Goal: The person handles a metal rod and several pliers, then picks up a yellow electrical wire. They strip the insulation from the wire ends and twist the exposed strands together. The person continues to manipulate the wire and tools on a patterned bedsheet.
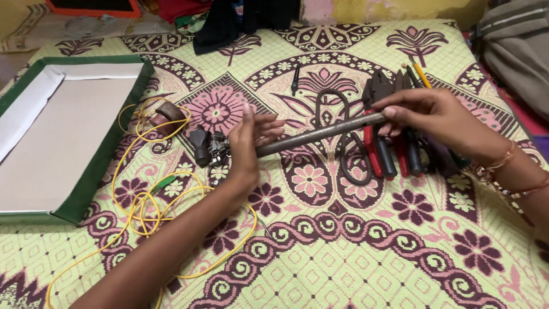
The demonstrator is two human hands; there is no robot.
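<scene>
Both hands hold a long dull metal rod (320,133) level above a patterned bedspread (354,252). The right hand (434,117) pinches the rod's far end between thumb and fingers. The left hand (249,140) is loosely open around the near end, palm against the rod, fingers spread rather than clenched.

Under the right hand lie pliers (380,151) with red and black grips, and beyond its fingers a yellow pencil (422,73). Between the hands, beneath the rod, lie dark scissors (343,149). Just left of the left hand sits a small dark metal fitting (207,147), and past it a tangle of yellow wire (143,200) around a brown block (166,114). Farther left lies a green-edged board (86,183).
</scene>
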